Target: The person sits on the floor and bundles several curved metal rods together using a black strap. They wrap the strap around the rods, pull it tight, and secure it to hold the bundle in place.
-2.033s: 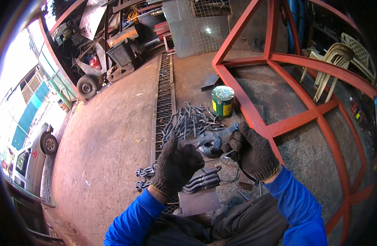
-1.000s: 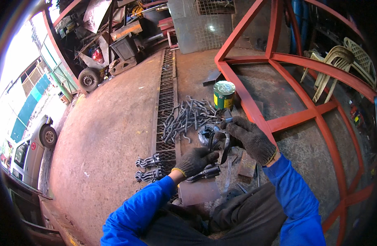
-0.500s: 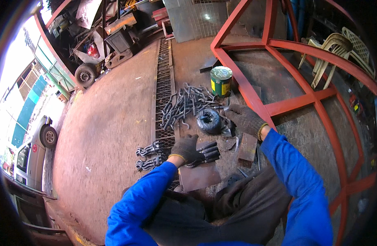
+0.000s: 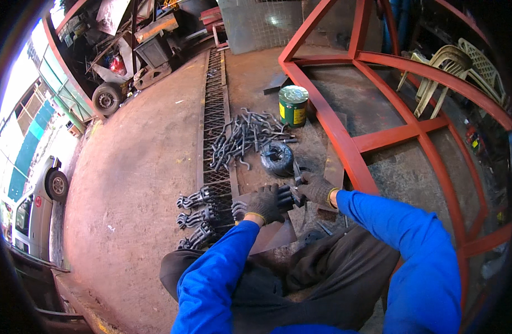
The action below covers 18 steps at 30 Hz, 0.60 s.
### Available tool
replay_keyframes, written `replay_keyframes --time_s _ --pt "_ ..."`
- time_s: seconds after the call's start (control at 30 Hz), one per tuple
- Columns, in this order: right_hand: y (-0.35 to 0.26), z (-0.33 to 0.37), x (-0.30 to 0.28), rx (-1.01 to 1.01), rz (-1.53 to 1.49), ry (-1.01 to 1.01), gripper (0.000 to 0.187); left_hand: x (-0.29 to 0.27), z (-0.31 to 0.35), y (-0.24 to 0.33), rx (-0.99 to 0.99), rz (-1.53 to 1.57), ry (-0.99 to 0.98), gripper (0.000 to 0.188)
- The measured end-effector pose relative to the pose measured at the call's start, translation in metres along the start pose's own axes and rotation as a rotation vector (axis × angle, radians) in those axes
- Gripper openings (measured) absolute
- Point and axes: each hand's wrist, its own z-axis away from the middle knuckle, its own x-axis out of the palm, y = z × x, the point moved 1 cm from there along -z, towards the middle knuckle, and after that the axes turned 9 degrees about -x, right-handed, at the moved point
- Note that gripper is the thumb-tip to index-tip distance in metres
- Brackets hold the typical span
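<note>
My gloved left hand (image 4: 265, 205) is closed around a bundle of dark bent metal rods (image 4: 286, 197). Their hooked ends stick out on its left, their straight ends on its right. At those straight ends my gloved right hand (image 4: 314, 189) is closed. A dark narrow piece rises from its fingers towards a black shiny roll (image 4: 278, 159); I cannot make out what it is. Beneath the bundle lies a flat brown metal plate (image 4: 275, 238). To the left several bundles of hooked rods (image 4: 196, 217) rest by the floor grating. A loose heap of bent rods (image 4: 245, 136) lies beyond.
A green and yellow can (image 4: 293, 106) stands beyond the roll. Red steel framework (image 4: 345, 139) takes up the right side, with plastic chairs (image 4: 448, 69) behind. A metal grating strip (image 4: 214, 106) runs along the floor. A van (image 4: 30, 211) is outside at left.
My right hand has come down and left from beside the roll to the bundle's straight ends. My left hand still grips the bundle. A further rod bundle shows at left, uncovered by my left arm.
</note>
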Motion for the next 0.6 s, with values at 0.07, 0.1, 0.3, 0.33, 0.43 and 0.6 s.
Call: replay_keyframes --time_s 0.07,0.1,0.3,0.33,0.43,0.6 --pt "-0.012 0.001 0.005 0.004 0.050 0.007 0.029 0.004 0.003 -0.008 -0.009 0.070 0.011 0.093" --pt "0.005 0.001 0.005 0.044 -0.049 0.011 0.036 0.004 0.002 0.001 0.017 0.109 0.021 0.090" --pt "0.027 -0.010 0.020 0.021 -0.112 -0.127 0.040 0.011 0.001 -0.007 0.049 0.215 0.056 0.079" --pt "0.011 -0.007 0.023 0.052 -0.143 -0.166 0.041 0.012 0.000 -0.014 0.039 0.215 0.067 0.077" --pt "-0.007 0.003 0.021 0.093 -0.157 -0.177 0.031 0.009 0.004 -0.012 -0.019 0.188 0.084 0.082" --pt "-0.005 0.013 0.020 0.053 -0.026 -0.159 0.031 0.000 0.006 0.000 0.014 0.184 0.122 0.101"
